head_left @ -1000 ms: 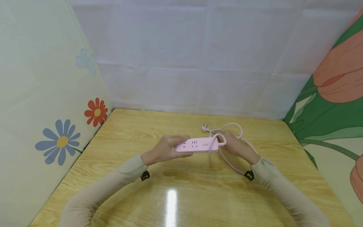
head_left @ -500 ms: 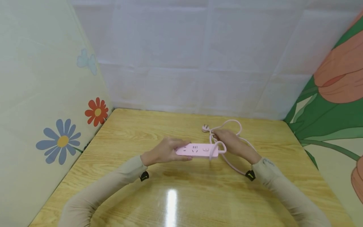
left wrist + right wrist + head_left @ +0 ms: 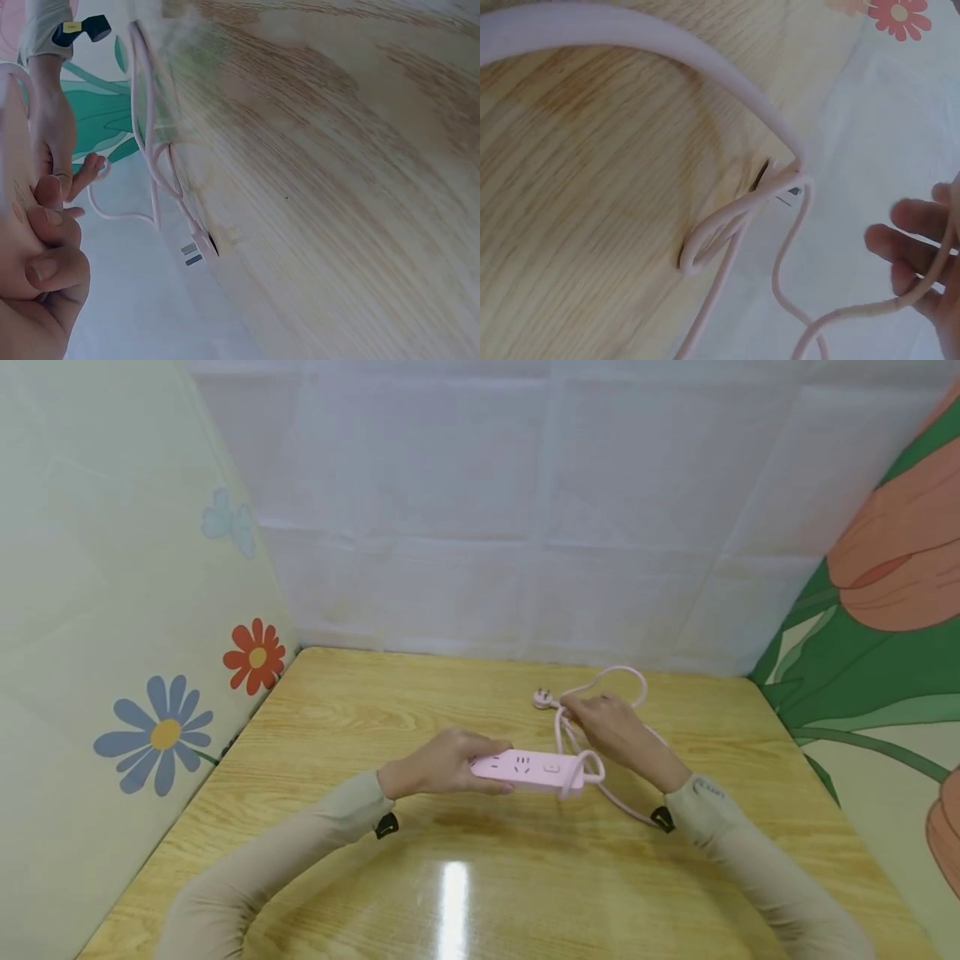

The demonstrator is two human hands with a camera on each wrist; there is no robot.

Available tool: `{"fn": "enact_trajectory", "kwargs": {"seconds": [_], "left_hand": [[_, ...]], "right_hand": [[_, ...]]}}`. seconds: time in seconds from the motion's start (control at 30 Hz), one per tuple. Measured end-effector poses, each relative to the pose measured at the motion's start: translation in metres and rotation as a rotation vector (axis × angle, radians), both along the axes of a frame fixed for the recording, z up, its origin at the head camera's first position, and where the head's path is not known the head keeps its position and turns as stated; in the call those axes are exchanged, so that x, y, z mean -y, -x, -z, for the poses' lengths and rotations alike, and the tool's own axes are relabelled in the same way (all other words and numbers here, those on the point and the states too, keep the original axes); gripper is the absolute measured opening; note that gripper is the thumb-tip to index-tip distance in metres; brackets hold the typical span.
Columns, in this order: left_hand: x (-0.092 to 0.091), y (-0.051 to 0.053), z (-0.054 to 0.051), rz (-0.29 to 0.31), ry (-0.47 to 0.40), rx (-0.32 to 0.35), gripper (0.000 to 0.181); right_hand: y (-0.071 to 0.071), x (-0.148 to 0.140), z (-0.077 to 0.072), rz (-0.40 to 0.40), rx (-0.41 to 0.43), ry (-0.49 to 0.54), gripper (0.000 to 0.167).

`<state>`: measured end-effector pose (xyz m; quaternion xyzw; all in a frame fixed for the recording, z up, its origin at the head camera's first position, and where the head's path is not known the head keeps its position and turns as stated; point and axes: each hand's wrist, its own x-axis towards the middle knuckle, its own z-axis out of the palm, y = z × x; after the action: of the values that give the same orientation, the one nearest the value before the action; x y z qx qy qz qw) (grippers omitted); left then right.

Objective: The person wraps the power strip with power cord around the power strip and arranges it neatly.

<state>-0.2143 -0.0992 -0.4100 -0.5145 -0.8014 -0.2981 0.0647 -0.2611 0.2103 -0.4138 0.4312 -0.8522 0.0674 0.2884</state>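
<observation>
A pink power strip [image 3: 528, 767] is held above the table in my left hand [image 3: 442, 764], with fingers and thumb around its left end. Its cord [image 3: 592, 768] loops round the strip's right end. Up and to the right, my right hand [image 3: 615, 735] holds part of the cord with bent fingers. In the right wrist view the cord [image 3: 855, 309] runs across the fingers of that hand [image 3: 922, 244]; its thumb is hardly visible. The three-pin plug [image 3: 543, 698] lies on the table just left of the right fingertips. The left wrist view shows left fingers [image 3: 56, 247] curled against the strip [image 3: 15, 217].
The wooden table [image 3: 360, 893] meets a white sheet [image 3: 450, 527] at the back. Flower-printed sheets stand left and right. A black strap piece [image 3: 386, 825] hangs under each cuff. A loose stretch of cord [image 3: 622, 668] arcs behind the right hand.
The power strip and left hand have moved down, toward the table's front, and slightly right. My right hand has shifted up a little, and the cord loop behind it has risen and widened.
</observation>
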Motion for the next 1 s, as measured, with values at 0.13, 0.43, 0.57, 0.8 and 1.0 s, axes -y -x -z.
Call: {"fn": "enact_trajectory", "kwargs": {"seconds": [0.13, 0.43, 0.57, 0.8, 1.0], "left_hand": [[0.0013, -0.0001, -0.0006, -0.011, 0.011, 0.011, 0.062], [0.0026, -0.0008, -0.0029, -0.031, 0.058, 0.063, 0.063], [0.0037, -0.0006, -0.0039, -0.034, 0.067, 0.093, 0.064], [0.0064, -0.0014, -0.0030, -0.026, 0.084, 0.128, 0.063], [0.0083, -0.0009, 0.0029, -0.036, 0.121, 0.103, 0.063]], "right_hand": [[-0.0001, 0.0007, 0.0010, 0.044, -0.085, 0.039, 0.056], [0.0038, 0.0004, 0.0035, 0.040, -0.201, 0.129, 0.058], [0.0049, -0.0016, 0.0030, 0.051, -0.190, 0.154, 0.061], [0.0081, -0.0051, -0.0008, 0.076, -0.230, 0.158, 0.064], [0.0071, -0.0053, -0.0051, 0.025, -0.293, 0.177, 0.063]]}}
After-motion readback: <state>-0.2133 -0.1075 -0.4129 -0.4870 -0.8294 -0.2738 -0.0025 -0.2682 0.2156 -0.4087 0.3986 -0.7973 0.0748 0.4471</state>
